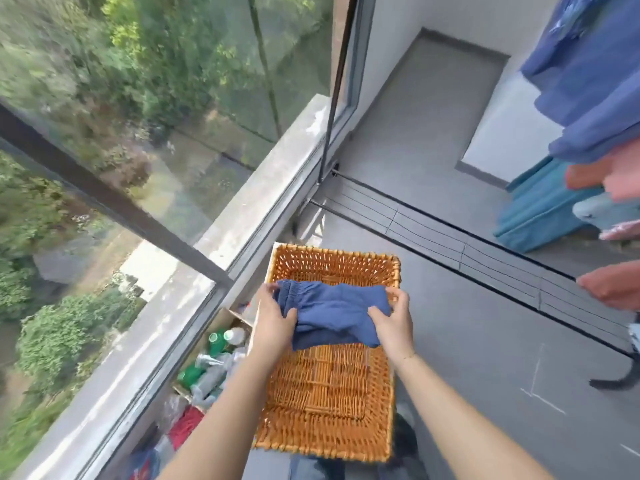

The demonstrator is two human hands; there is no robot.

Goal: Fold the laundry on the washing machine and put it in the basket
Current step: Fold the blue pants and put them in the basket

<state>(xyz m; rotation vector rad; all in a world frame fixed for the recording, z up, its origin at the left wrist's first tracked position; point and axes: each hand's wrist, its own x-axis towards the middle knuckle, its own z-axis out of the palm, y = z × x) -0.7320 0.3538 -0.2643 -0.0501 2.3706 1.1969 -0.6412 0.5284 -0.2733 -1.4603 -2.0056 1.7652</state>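
Note:
A folded blue garment (334, 315) with an elastic waistband is held over the far half of an orange wicker basket (329, 403), which stands on the grey floor. My left hand (275, 318) grips the garment's left end, and my right hand (393, 318) grips its right end. Whether the garment touches the basket's bottom cannot be told. The near half of the basket is bare weave. The washing machine is out of view.
A cardboard box (228, 315) with green bottles (218, 339) and clutter sits left of the basket under the big window (138, 168). A drying rack (485, 261) with hanging blue clothes (595, 81) and pink clothes (620, 174) stands at the right.

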